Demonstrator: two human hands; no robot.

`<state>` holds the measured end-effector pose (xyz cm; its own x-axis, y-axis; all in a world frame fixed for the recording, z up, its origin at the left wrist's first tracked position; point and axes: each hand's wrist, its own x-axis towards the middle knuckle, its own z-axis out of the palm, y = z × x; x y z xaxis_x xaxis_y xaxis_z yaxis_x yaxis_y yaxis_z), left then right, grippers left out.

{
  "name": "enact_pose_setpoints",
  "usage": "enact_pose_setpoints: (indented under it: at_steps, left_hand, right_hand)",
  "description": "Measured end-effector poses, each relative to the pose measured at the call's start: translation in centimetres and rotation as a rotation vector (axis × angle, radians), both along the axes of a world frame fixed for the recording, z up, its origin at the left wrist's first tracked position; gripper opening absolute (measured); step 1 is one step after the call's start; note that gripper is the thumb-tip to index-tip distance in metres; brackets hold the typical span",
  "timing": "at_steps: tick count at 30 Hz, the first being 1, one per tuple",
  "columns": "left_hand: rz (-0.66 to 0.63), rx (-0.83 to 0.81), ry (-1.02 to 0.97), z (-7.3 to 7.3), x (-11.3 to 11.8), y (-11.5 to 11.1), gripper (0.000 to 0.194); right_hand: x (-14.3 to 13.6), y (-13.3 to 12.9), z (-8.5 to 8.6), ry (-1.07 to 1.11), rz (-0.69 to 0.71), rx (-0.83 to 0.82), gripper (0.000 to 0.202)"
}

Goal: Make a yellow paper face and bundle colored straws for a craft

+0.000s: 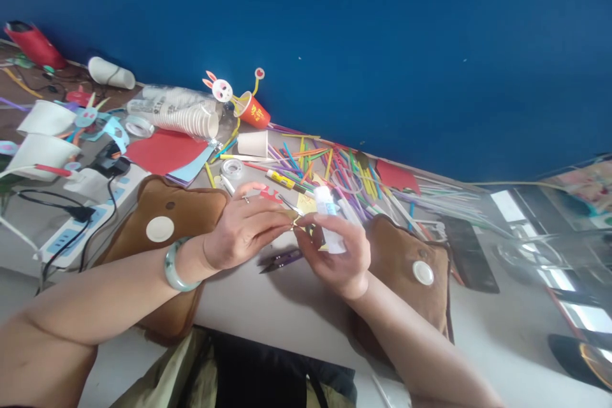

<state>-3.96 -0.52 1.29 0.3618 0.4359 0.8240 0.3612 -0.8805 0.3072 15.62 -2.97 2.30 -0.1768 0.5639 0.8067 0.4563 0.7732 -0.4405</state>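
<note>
My left hand (251,229), with a ring and a pale green bangle on the wrist, is closed in a pinch on a small yellowish piece (297,219) that the fingers mostly hide. Across from it, my right hand (342,255) is closed around a small white bottle (329,213) with a pale blue label. The right thumb and fingertip meet the left fingertips at the yellowish piece. Dark-handled scissors (282,260) lie on the table just below both hands. Behind the fingers are a yellow marker-like tube (280,178) and red paper scraps (271,193).
Brown cushions (160,261) (406,287) lie under or beside each forearm. Many coloured straws (329,162) spread along the blue wall. A red cup with a rabbit face (255,111), stacked paper cups (186,118), a tape roll (233,169) and a corded power strip (71,239) stand leftward.
</note>
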Motion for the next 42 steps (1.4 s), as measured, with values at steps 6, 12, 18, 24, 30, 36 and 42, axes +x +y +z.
enact_pose_setpoints:
  at_steps: [6,12,18,24,30,36,42]
  left_hand:
    - [-0.029,-0.04,-0.052,0.0,0.1,-0.1,0.026]
    - [-0.227,-0.373,-0.092,0.8,0.5,-0.3,0.007]
    - [-0.341,-0.722,-0.132,1.6,0.2,-0.4,0.02]
    - [-0.391,-0.918,-0.219,1.8,0.2,-0.6,0.023]
    - [-0.309,-1.03,-0.297,1.8,0.2,-0.6,0.017]
    - [-0.139,-1.079,-0.39,1.9,0.5,-0.5,0.019]
    - [-0.108,-1.088,-0.388,2.1,0.7,-0.5,0.018]
  right_hand:
    - [1.6,0.4,0.5,-0.271,0.059,0.427,0.038]
    - [1.8,0.5,1.0,-0.429,0.033,0.7,0.016]
    - [2.3,0.6,0.5,-0.485,0.048,0.71,0.023]
    - [2.5,0.7,0.1,-0.487,0.116,0.655,0.029]
    - [2.0,1.0,-1.0,-0.369,0.044,0.676,0.036]
    - [2.0,1.1,-0.9,-0.382,0.051,0.719,0.028]
    - [1.9,1.0,-1.0,-0.353,0.091,0.661,0.032]
